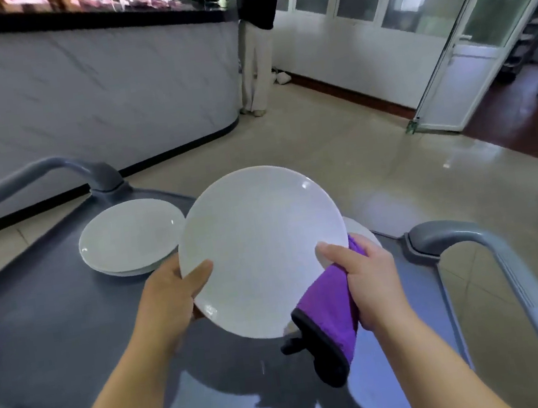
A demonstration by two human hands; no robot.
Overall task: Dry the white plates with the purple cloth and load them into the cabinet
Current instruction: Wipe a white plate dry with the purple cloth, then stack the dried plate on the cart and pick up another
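White plates [132, 238], stacked, lie at left on the grey cart top [52, 320], seemingly awaiting their turn. My left hand [173, 293] pinches the rim of the held plate [262, 249], thumb on its face and fingers hidden behind. This tilts it toward me above the cart, so its face is within reach. The purple cloth [327, 309] hangs bunched below the plate's right edge. My right hand [364, 277] grips cloth and rim together, thumb on top, probably to wipe the back. No cabinet is in view.
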